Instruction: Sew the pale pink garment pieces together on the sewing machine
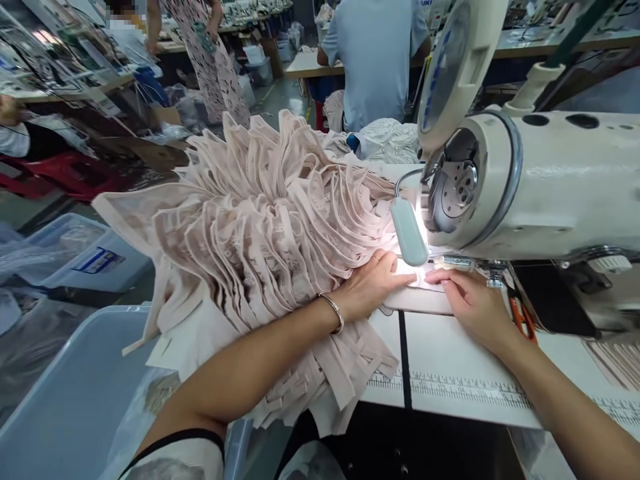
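The white table carries the sewing machine, with a large heap of pale pink fabric pieces lying to the left of this machine, and orange-handled scissors and thin pinkish strips at its near side.

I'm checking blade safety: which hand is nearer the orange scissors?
Right: the right hand is beside the scissors; the left hand is farther off to the left, by the pink fabric.

You're live from one camera on your own head, gazing forward and down across the table! Your left hand and right hand land close, right of centre, the sewing machine looms near at right, and the floor recedes far up top.
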The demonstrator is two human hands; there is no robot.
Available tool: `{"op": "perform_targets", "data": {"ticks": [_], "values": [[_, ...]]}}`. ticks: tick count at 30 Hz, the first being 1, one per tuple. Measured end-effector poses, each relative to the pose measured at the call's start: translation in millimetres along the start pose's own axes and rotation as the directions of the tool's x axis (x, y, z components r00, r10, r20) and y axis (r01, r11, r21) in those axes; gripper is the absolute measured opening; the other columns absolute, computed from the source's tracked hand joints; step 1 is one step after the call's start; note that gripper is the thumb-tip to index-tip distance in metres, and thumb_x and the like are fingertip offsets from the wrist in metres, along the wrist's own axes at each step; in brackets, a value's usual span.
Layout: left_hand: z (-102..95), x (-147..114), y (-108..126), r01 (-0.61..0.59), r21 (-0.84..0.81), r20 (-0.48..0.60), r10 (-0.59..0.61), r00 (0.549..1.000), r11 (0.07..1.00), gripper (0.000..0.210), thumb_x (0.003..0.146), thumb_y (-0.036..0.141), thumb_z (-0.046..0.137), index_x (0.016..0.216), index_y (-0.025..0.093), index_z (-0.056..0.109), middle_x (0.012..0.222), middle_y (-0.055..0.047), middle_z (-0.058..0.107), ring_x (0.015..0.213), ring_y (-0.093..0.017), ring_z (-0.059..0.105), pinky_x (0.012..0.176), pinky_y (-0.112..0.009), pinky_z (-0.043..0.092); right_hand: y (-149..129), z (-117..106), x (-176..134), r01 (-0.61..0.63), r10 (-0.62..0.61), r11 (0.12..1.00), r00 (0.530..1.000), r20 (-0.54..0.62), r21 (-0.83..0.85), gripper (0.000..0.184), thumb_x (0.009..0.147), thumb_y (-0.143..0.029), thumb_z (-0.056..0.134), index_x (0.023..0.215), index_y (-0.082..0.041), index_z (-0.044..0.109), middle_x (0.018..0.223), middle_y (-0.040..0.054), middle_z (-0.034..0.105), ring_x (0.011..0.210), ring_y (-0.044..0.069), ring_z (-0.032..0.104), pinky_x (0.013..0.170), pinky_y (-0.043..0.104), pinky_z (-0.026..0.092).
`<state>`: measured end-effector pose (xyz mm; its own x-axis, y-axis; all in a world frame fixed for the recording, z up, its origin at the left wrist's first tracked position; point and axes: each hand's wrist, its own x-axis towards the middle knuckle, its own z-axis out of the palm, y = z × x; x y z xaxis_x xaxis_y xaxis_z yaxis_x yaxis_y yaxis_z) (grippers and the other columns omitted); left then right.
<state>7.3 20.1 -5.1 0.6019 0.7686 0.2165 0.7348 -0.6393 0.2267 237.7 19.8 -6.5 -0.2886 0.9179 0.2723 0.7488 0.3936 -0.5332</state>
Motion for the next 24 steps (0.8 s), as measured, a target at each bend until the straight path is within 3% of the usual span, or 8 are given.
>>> {"op": "perform_targets", "data": {"ticks": [3,7,10,13,16,20,24], "values": [[1.2,-1,0,-0.027,-0.096,0.002,0.027,1.000,0.995,0.030,0.107,0.026,0.039,0.113,0.022,0.068,0.102,-0.004,0.062,0.096,-0.016,0.057,0.080,-0.026,0.049,-1,-1,0,0.008,-0.008,1.000,1.000,0.005,0.018,0.028,0.090,-0.024,0.043,0.086,-0.030,0.070,0.094,-0.0012,0.078,0.094,0.024,0.072,0.087,0.042,0.053],[-1.7,1,4,-0.130,-0.008,-0.008,0.130,0.991,0.991,0.027,0.103,0.017,0.045,0.114,0.020,0.069,0.102,-0.005,0.065,0.095,-0.018,0.057,0.079,-0.028,0.048,-6,-2,0,0.024,-0.024,0.999,1.000,0.012,0.021,0.027,0.090,-0.023,0.044,0.086,-0.029,0.070,0.094,-0.0006,0.077,0.093,0.023,0.071,0.084,0.039,0.054],[-0.2,3,4,-0.115,0.012,-0.024,0.115,0.993,0.993,0.025,0.103,0.018,0.044,0.105,0.017,0.070,0.100,-0.006,0.063,0.092,-0.018,0.055,0.079,-0.029,0.047,-10,-3,0,0.031,-0.031,0.999,1.000,0.002,0.020,0.027,0.091,-0.023,0.044,0.086,-0.027,0.070,0.095,0.0010,0.077,0.097,0.023,0.070,0.088,0.039,0.054],[5.9,2,1,-0.084,-0.092,-0.089,0.076,0.993,0.992,0.028,0.105,0.021,0.042,0.098,0.018,0.069,0.095,-0.003,0.061,0.088,-0.017,0.054,0.077,-0.027,0.045,-13,-4,0,0.036,-0.036,0.999,0.999,0.022,0.021,0.027,0.091,-0.021,0.044,0.086,-0.027,0.070,0.096,0.0018,0.077,0.100,0.023,0.069,0.092,0.040,0.052],[9.8,-1,-2,-0.156,-0.132,-0.170,0.133,0.976,0.979,0.029,0.105,0.022,0.043,0.099,0.018,0.071,0.092,-0.004,0.061,0.086,-0.016,0.054,0.074,-0.026,0.044,-14,-5,0,0.019,-0.021,0.999,0.999,0.049,0.033,0.028,0.092,-0.020,0.042,0.087,-0.026,0.069,0.095,0.0019,0.076,0.099,0.022,0.069,0.092,0.039,0.051],[6.3,-1,-4,-0.272,0.024,-0.223,0.270,0.937,0.962,0.031,0.104,0.014,0.041,0.109,0.020,0.071,0.096,-0.006,0.063,0.087,-0.017,0.054,0.074,-0.027,0.044,-16,-6,0,0.019,-0.021,0.999,0.998,0.067,0.035,0.028,0.092,-0.020,0.041,0.085,-0.026,0.067,0.093,0.0015,0.075,0.100,0.022,0.068,0.094,0.039,0.049],[2.8,1,0,-0.335,0.199,-0.171,0.370,0.913,0.921,0.035,0.104,0.010,0.037,0.096,0.014,0.071,0.086,-0.006,0.063,0.082,-0.017,0.055,0.074,-0.028,0.044,-16,-6,0,0.054,-0.057,0.997,0.996,0.065,0.048,0.027,0.092,-0.020,0.041,0.085,-0.026,0.067,0.092,0.0017,0.075,0.099,0.022,0.068,0.092,0.038,0.049]]}}
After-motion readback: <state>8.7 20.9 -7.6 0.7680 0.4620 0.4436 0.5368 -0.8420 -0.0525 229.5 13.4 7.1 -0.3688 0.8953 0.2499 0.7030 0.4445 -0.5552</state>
